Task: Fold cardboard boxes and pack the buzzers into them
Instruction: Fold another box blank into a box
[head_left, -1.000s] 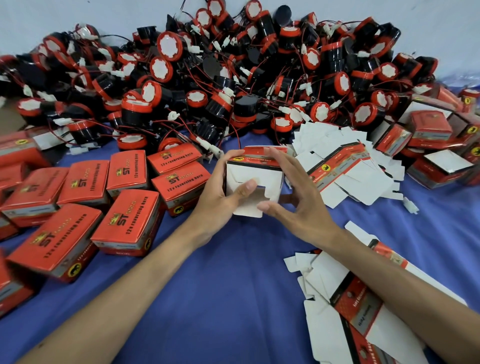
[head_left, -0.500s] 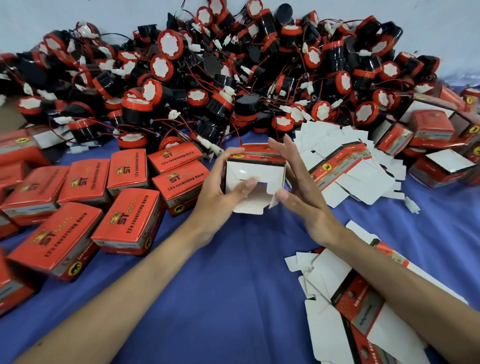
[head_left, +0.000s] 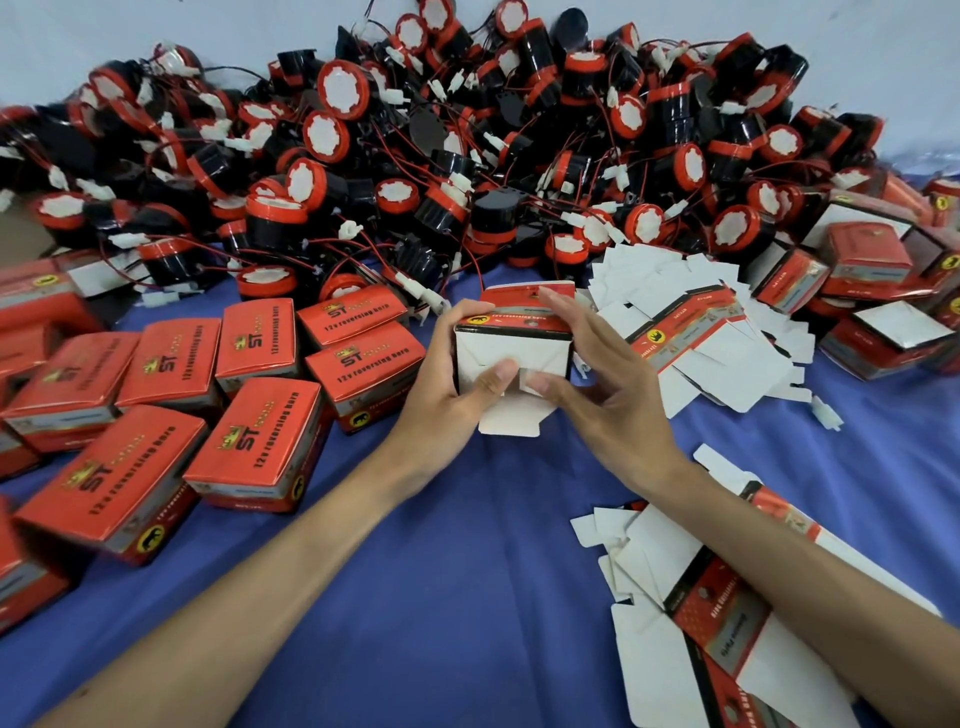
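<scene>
Blue-clothed table (head_left: 467, 597) holding a buzzer heap (head_left: 467, 130) at the back, left hand (head_left: 447, 379) gripping a half-folded box (head_left: 511, 345) at centre, right hand (head_left: 608, 395), fingers straight, pressing its white flaps (head_left: 543, 364), closed boxes (head_left: 156, 415) lying left

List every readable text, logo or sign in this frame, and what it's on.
"ST": tops of the closed red cardboard boxes; the small gold letters beside it are unreadable.
"12v reversing horn": same tops.
Too blurred to read: strip print on the half-folded red-and-white cardboard box, gripped by the left hand with the right hand pressing its flap.
Too blurred to read: print on the flat red-and-white carton blanks.
No words: yellow round emblems, animal silhouette only.
</scene>
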